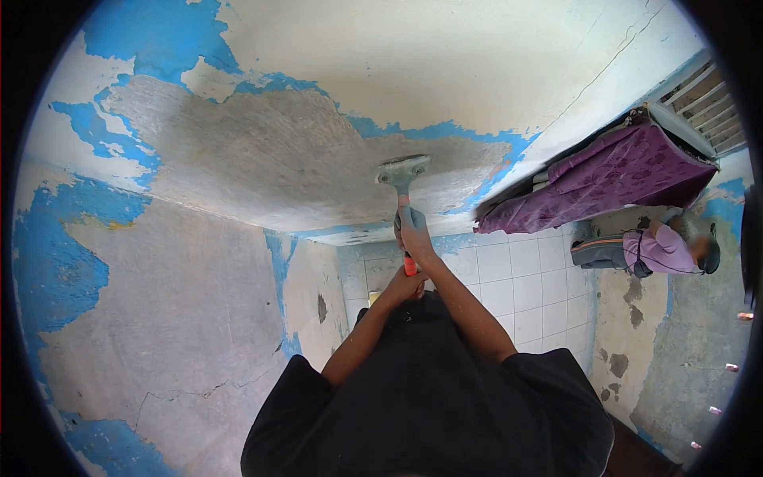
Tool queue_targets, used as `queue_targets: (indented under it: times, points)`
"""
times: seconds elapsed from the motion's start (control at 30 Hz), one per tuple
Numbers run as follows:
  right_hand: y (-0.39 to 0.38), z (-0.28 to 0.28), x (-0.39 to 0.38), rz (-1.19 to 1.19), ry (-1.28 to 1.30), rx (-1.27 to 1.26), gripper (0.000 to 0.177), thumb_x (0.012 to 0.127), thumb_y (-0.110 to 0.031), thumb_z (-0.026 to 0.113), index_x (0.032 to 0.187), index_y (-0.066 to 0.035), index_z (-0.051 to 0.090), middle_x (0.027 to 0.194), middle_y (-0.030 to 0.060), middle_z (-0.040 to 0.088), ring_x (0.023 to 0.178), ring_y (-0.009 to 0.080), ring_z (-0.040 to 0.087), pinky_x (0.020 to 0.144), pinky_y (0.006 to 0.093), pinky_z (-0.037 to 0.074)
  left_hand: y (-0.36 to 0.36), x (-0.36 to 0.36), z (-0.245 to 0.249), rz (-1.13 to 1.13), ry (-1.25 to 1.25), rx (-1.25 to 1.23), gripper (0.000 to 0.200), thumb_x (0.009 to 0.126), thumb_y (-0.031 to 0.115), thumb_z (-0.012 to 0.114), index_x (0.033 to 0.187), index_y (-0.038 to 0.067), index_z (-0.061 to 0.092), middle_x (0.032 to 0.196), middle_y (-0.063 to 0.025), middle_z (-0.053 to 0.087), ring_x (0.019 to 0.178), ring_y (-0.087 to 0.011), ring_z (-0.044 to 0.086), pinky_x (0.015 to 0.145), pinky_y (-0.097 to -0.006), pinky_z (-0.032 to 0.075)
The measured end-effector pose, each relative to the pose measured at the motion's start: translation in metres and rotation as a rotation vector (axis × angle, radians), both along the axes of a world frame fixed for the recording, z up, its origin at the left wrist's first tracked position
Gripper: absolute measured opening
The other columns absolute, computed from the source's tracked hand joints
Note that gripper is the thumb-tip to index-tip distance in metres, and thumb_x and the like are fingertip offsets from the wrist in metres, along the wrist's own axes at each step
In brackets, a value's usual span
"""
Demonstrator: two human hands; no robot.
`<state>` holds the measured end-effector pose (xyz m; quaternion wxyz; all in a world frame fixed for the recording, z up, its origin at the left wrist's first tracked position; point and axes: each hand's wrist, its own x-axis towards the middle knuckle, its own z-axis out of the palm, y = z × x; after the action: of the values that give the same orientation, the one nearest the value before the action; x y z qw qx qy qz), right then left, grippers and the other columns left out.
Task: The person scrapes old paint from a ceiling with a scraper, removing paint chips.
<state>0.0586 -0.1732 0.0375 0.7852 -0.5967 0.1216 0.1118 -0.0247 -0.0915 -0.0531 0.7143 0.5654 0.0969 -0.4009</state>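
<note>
A wide-bladed paint scraper (404, 172) has its blade against the wall, on a bare grey patch (262, 143) edged with peeling blue paint. My right hand (413, 230), dusted pale grey, is wrapped around the upper part of the handle, just below the scraper head. Lower down, my left hand (407, 284) is closed around the end of the same orange-red handle. Both arms reach up from my black shirt (429, 389), which has small flecks on it. The left fingers are partly hidden by the right forearm.
To the right, a purple patterned cloth (604, 175) hangs below a slatted window opening (703, 107). A person (660, 246) in a pink top stands beyond it. White tiles (509, 274) lie past my right arm. A cracked, stripped wall (183, 318) stands at left.
</note>
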Motion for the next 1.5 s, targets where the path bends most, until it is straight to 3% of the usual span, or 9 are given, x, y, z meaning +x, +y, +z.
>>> queue_targets:
  times: [0.23,0.47,0.67,0.87,0.97,1.07,1.17,1.37,1.5]
  points:
    - [-0.01,0.052,0.013,0.002,-0.035,0.011,0.058,0.094,-0.06,0.039,0.062,-0.012,0.036,0.05,-0.0034,0.034,0.037,0.0061,0.03,0.034,0.0236,0.024,-0.005,0.02,0.025,0.025,-0.179,0.064,0.032,0.086,0.024,0.062,0.062,0.006,0.05,0.05,-0.0026,0.049,0.041,-0.0126,0.048,0.041,-0.0275,0.037]
    - [-0.002,-0.007,0.0,-0.014,0.032,0.008,0.054,0.097,-0.052,0.042,0.061,-0.011,0.042,0.047,-0.0048,0.035,0.037,0.0065,0.033,0.035,0.0247,0.026,-0.001,0.003,0.003,-0.024,-0.005,0.021,0.03,0.087,0.022,0.061,0.064,0.006,0.05,0.05,-0.0026,0.049,0.041,-0.0127,0.048,0.041,-0.0276,0.037]
    - [-0.013,0.059,0.011,-0.043,-0.037,0.001,0.054,0.097,-0.052,0.042,0.061,-0.012,0.041,0.047,-0.0047,0.035,0.037,0.0064,0.034,0.035,0.0245,0.026,-0.01,0.021,0.035,0.007,-0.136,0.045,0.032,0.087,0.023,0.061,0.063,0.006,0.05,0.049,-0.0024,0.048,0.041,-0.0127,0.047,0.041,-0.0274,0.037]
    - [-0.004,0.004,0.002,-0.038,-0.013,-0.054,0.055,0.097,-0.051,0.042,0.06,-0.011,0.043,0.048,-0.0042,0.037,0.038,0.007,0.034,0.036,0.0256,0.027,-0.003,0.004,0.003,-0.033,-0.074,0.026,0.032,0.087,0.024,0.061,0.063,0.006,0.05,0.048,-0.0027,0.048,0.042,-0.0127,0.048,0.042,-0.0279,0.038]
    - [-0.004,-0.005,0.004,-0.061,-0.014,-0.151,0.056,0.097,-0.05,0.042,0.059,-0.01,0.043,0.049,-0.0039,0.038,0.041,0.007,0.035,0.039,0.0258,0.028,-0.004,0.005,0.018,-0.013,-0.03,0.001,0.03,0.086,0.023,0.061,0.064,0.006,0.05,0.049,-0.0031,0.049,0.042,-0.0128,0.048,0.042,-0.0281,0.038]
    - [-0.01,0.043,0.011,-0.068,-0.066,-0.116,0.057,0.097,-0.051,0.042,0.059,-0.009,0.045,0.05,-0.0035,0.037,0.044,0.0073,0.036,0.042,0.0262,0.029,-0.013,0.018,0.047,0.008,-0.114,0.055,0.03,0.087,0.022,0.061,0.064,0.006,0.049,0.049,-0.0031,0.048,0.042,-0.0129,0.049,0.042,-0.028,0.038]
    - [-0.014,0.068,0.014,-0.051,-0.068,-0.098,0.057,0.097,-0.051,0.043,0.06,-0.008,0.045,0.051,-0.0032,0.038,0.044,0.0074,0.036,0.043,0.0267,0.029,-0.015,0.026,0.044,0.028,-0.162,0.03,0.032,0.087,0.024,0.061,0.064,0.005,0.049,0.05,-0.0028,0.048,0.042,-0.0126,0.049,0.042,-0.028,0.038]
    - [-0.005,-0.022,0.003,-0.033,-0.007,-0.173,0.056,0.097,-0.05,0.044,0.06,-0.008,0.044,0.051,-0.0035,0.038,0.044,0.0072,0.036,0.042,0.0268,0.03,-0.005,0.002,-0.001,-0.042,-0.023,-0.02,0.032,0.087,0.025,0.061,0.064,0.006,0.05,0.051,-0.0033,0.05,0.043,-0.0121,0.049,0.042,-0.0277,0.038]
    - [-0.01,0.028,0.01,-0.051,-0.036,-0.097,0.056,0.096,-0.051,0.045,0.06,-0.008,0.044,0.05,-0.0038,0.037,0.044,0.0071,0.037,0.042,0.0269,0.03,-0.01,0.015,0.035,0.001,-0.109,0.019,0.032,0.087,0.023,0.06,0.064,0.006,0.049,0.051,-0.0032,0.05,0.042,-0.0123,0.048,0.042,-0.0275,0.037]
